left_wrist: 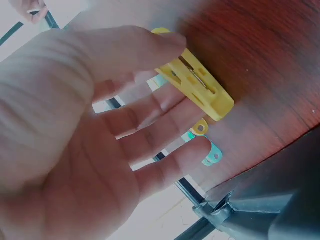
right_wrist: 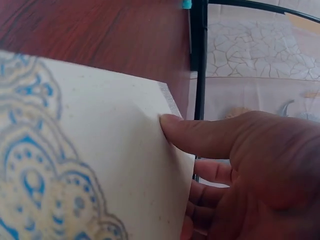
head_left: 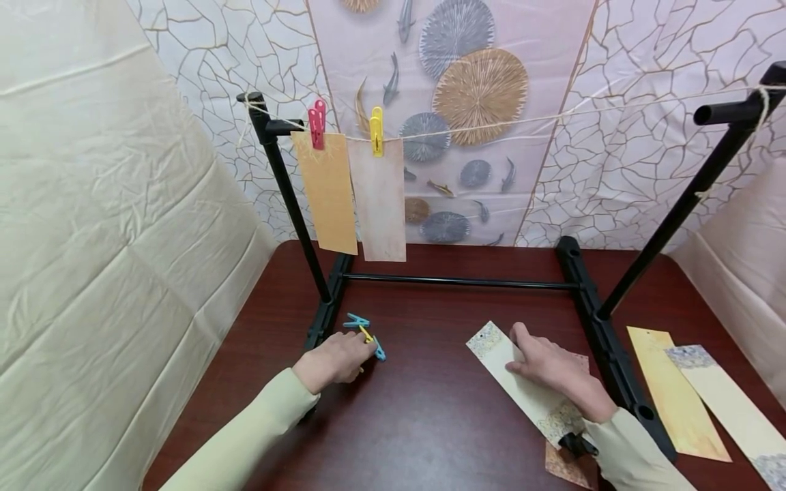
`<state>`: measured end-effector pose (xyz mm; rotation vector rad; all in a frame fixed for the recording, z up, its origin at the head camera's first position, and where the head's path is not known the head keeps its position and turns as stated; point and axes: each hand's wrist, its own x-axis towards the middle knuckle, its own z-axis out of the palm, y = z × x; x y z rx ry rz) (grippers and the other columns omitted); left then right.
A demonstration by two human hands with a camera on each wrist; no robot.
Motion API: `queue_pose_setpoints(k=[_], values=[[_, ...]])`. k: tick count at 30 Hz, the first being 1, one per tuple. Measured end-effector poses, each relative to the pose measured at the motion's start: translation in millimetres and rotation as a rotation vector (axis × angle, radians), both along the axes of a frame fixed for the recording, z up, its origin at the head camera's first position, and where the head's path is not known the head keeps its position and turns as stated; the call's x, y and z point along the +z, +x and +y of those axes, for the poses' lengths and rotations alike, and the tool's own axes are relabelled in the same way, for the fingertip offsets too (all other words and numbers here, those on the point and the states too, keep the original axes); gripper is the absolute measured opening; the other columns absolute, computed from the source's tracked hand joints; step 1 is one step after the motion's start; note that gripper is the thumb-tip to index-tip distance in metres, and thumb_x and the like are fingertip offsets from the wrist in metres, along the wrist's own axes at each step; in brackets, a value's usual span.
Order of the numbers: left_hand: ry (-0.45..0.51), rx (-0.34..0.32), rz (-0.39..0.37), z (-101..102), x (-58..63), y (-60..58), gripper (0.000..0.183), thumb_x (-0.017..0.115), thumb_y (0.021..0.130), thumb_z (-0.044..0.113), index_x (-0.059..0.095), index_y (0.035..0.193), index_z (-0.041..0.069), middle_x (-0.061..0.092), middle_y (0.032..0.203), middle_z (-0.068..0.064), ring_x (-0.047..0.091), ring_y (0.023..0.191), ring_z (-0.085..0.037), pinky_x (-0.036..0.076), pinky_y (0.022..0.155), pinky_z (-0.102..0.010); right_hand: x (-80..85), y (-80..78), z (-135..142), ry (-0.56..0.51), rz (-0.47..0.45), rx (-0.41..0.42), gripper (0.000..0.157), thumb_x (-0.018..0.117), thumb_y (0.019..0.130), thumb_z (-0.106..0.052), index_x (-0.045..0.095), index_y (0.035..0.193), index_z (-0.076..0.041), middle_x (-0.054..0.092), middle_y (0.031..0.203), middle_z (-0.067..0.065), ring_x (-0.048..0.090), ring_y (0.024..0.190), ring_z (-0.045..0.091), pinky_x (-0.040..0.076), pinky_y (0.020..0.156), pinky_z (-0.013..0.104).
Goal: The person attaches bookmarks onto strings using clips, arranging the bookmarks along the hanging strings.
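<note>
Low over the table's left part, my left hand (head_left: 336, 359) pinches a yellow clothespin (left_wrist: 202, 87) between thumb and fingers. Just past its fingertips lie light-blue clothespins (head_left: 356, 321) and another yellow clothespin (head_left: 366, 333). My right hand (head_left: 549, 365) grips a cream paper strip (head_left: 505, 372) by its long edge, thumb on the face and fingers behind. Speckled bands cross the strip's ends; the right wrist view shows a blue and grey lace-like pattern (right_wrist: 35, 180) on it. A brownish patterned strip (head_left: 568, 467) lies partly hidden under the hand and cream strip.
A black rack (head_left: 295, 204) carries a string (head_left: 491, 127) between its posts. From the string hang an orange-tan strip (head_left: 328, 198) under a pink clothespin (head_left: 316, 125) and a pale strip (head_left: 381, 204) under a yellow one. Yellow (head_left: 675, 395) and cream strips (head_left: 731, 402) lie at the right.
</note>
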<state>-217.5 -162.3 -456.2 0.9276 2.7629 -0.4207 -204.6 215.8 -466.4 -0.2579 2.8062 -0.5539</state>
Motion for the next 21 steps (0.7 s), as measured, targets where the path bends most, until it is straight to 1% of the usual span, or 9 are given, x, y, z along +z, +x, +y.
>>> queue_pose_setpoints(k=[2, 5, 7, 10, 14, 17, 21], values=[[0.033, 0.002, -0.031, -1, 1.6, -1.9, 0.031, 0.072, 0.089, 0.026, 0.06, 0.116, 0.016, 0.064, 0.111, -0.007, 0.064, 0.093, -0.018, 0.055, 0.072, -0.032, 1.9, 0.4, -1, -0.005, 0.01, 0.009, 0.044, 0.071, 0.089, -0.033, 0.039, 0.115, -0.018, 0.055, 0.084, 0.003, 0.051, 0.069, 0.019, 0.035, 0.056, 0.037], [0.094, -0.002, -0.052, -1, 7.6, -5.9, 0.026, 0.07, 0.09, 0.026, 0.058, 0.11, 0.014, 0.063, 0.102, -0.005, 0.062, 0.086, -0.015, 0.054, 0.07, -0.028, 3.5, 1.3, -2, -0.049, 0.053, 0.059, 0.04, 0.071, 0.09, -0.026, 0.04, 0.113, -0.016, 0.053, 0.08, 0.002, 0.049, 0.068, 0.018, 0.036, 0.056, 0.033], [0.141, 0.003, -0.069, -1, 14.8, -8.4, 0.024, 0.071, 0.09, 0.025, 0.057, 0.106, 0.013, 0.061, 0.096, -0.004, 0.059, 0.08, -0.013, 0.052, 0.067, -0.026, 4.2, 1.8, -3, -0.084, 0.089, 0.094, 0.037, 0.07, 0.089, -0.02, 0.041, 0.111, -0.014, 0.051, 0.077, 0.001, 0.048, 0.066, 0.017, 0.037, 0.056, 0.03], [0.215, -0.009, -0.081, -1, 27.9, -12.4, 0.023, 0.071, 0.089, 0.021, 0.059, 0.105, 0.011, 0.059, 0.092, -0.004, 0.057, 0.075, -0.012, 0.05, 0.066, -0.024, 6.0, 0.9, -4, -0.119, 0.14, 0.134, 0.033, 0.069, 0.089, -0.014, 0.042, 0.108, -0.012, 0.048, 0.073, 0.0, 0.046, 0.063, 0.014, 0.036, 0.055, 0.028], [0.282, -0.014, -0.124, 0, 45.2, -16.9, 0.02, 0.07, 0.09, 0.018, 0.061, 0.107, 0.01, 0.058, 0.092, -0.003, 0.056, 0.074, -0.01, 0.049, 0.066, -0.022, 8.6, -2.2, -6, -0.125, 0.164, 0.166, 0.024, 0.067, 0.091, -0.012, 0.047, 0.103, -0.012, 0.047, 0.073, -0.002, 0.043, 0.061, 0.012, 0.034, 0.055, 0.026], [0.305, -0.009, -0.146, 3, 54.7, -19.8, 0.022, 0.069, 0.091, 0.018, 0.062, 0.11, 0.01, 0.058, 0.095, -0.002, 0.056, 0.077, -0.009, 0.05, 0.069, -0.022, 11.6, -3.4, -7, -0.129, 0.155, 0.171, 0.017, 0.065, 0.093, -0.012, 0.05, 0.101, -0.012, 0.049, 0.075, -0.002, 0.042, 0.06, 0.012, 0.033, 0.055, 0.026], [0.327, -0.019, -0.155, 8, 64.1, -21.5, 0.028, 0.068, 0.091, 0.018, 0.06, 0.116, 0.01, 0.06, 0.101, -0.003, 0.057, 0.079, -0.009, 0.051, 0.072, -0.023, 16.8, -4.4, -7, -0.151, 0.162, 0.178, 0.014, 0.061, 0.095, -0.011, 0.05, 0.103, -0.011, 0.048, 0.076, -0.001, 0.04, 0.059, 0.012, 0.031, 0.054, 0.026]])
